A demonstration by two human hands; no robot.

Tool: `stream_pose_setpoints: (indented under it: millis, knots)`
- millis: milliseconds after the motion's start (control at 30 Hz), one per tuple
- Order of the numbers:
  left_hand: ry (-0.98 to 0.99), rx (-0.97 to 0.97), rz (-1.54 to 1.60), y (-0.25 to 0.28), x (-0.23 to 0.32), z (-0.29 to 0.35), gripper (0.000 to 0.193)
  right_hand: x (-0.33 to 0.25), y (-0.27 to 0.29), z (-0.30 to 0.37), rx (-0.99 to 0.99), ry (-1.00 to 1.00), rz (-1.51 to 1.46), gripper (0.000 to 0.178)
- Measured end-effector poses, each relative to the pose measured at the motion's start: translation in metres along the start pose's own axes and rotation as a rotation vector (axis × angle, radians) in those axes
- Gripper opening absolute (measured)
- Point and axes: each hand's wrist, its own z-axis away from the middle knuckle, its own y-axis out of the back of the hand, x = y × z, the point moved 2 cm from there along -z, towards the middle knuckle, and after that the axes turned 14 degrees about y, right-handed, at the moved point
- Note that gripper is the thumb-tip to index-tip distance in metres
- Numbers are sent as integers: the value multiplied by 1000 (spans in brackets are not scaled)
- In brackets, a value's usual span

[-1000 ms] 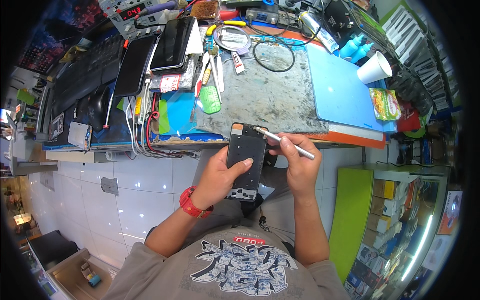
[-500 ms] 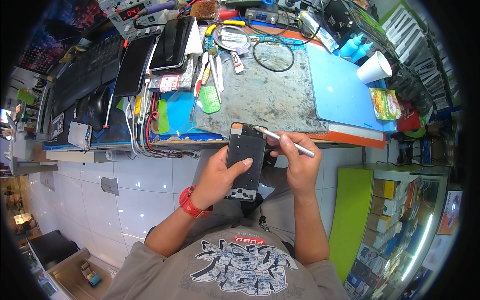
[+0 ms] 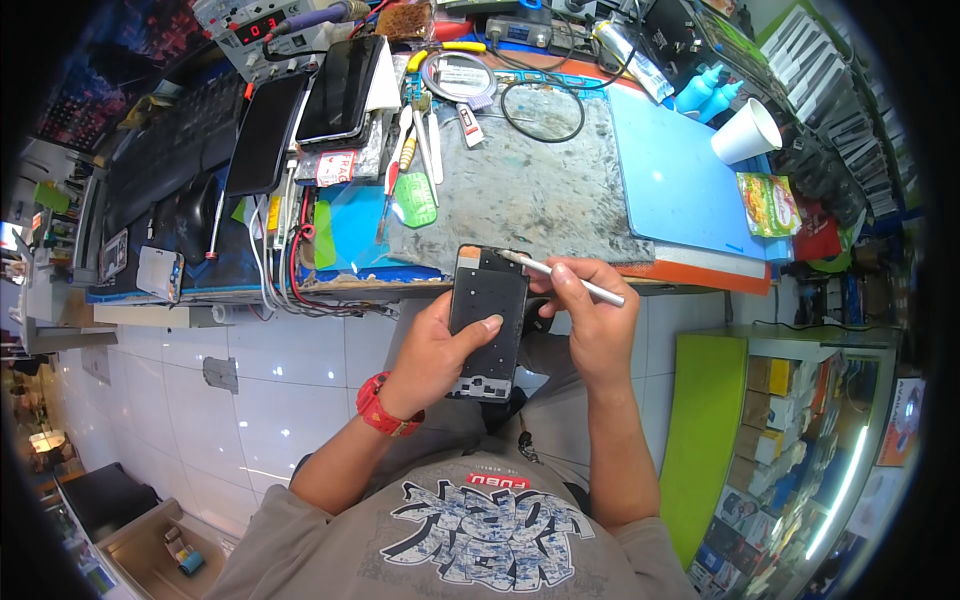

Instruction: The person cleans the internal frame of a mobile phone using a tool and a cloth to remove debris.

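Observation:
My left hand (image 3: 428,350) grips a black phone mid-frame (image 3: 492,290) from its left side, the thumb lying across its flat face. Small holes dot that face, with a copper-coloured patch at the top left and a silvery strip at the bottom. In my right hand (image 3: 602,325) is a slim silver pen-shaped tool (image 3: 535,265), pinched between thumb and fingers. Its narrow tip is at the top part of the frame, though whether it touches is too small to tell. The frame is held upright over my lap, its top edge at the bench's front edge.
Across the bench lie a worn grey mat (image 3: 540,190), a blue board (image 3: 680,170), a white cup (image 3: 746,132), and two dark phones (image 3: 268,135). Brushes and tweezers (image 3: 423,145) lie left of the mat. Cables (image 3: 290,285) hang over the front edge. A glass showcase (image 3: 790,440) stands right.
The view has shifted slightly. Both hands, the phone mid-frame and the tool keep nearly the same pose, and the red display on the bench device reads differently.

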Motion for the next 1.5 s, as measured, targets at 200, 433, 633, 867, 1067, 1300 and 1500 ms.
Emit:
stream_pose_setpoints:
  millis: [200,433,633,867,1067,1300,1500]
  knots:
    - [1,6,-14,0,1,1,33,0,10,2,14,56,-28,18]
    - [-5,5,-37,0,1,0,32,2,6,6,-24,213,174,16]
    - [-29,6,-18,-2,2,1,29,1,-1,7,-43,204,208,15]
    - [-35,9,-27,-2,3,1,29,5,-5,6,-47,229,228,13]
    - [-44,6,-23,-2,2,1,29,7,-5,6,-32,200,201,14]
    - [-45,18,-47,-2,3,1,30,5,-4,6,2,162,174,17]
    - [-43,14,-39,0,1,0,31,1,-3,7,26,120,112,19]
